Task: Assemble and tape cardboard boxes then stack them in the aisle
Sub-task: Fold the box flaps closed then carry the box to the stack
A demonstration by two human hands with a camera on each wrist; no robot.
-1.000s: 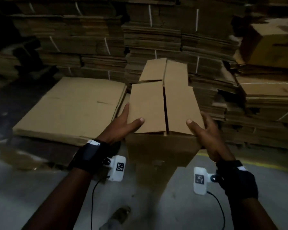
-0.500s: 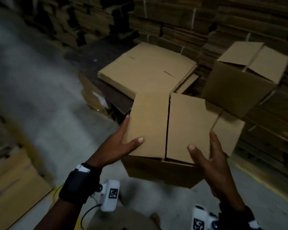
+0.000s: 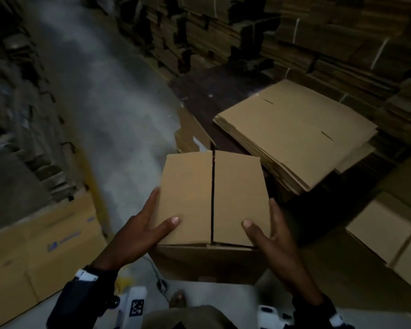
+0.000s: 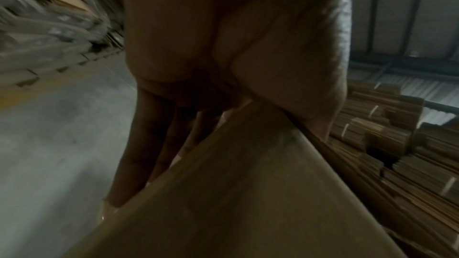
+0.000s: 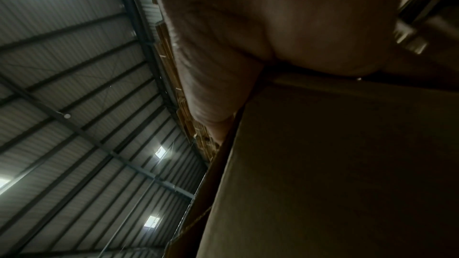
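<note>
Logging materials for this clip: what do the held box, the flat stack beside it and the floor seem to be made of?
Held box: plain brown cardboard, matte, two flaps meeting at an untaped seam; probably corrugated. Flat stack: the same matte brown board, layered sheet edges showing at its side. Floor: grey, smooth and dull, probably concrete, though blur leaves this open.

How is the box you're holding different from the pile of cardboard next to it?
The held box is folded up into a box shape, while the pile of cardboard is sheets lying flat. The held box is a single one, gripped between the left hand and right hand; the pile is many sheets stacked, touched by no hand. The held box's top flaps meet at a dark seam; the pile's top sheet shows only short slits. Both are plain brown cardboard.
</note>
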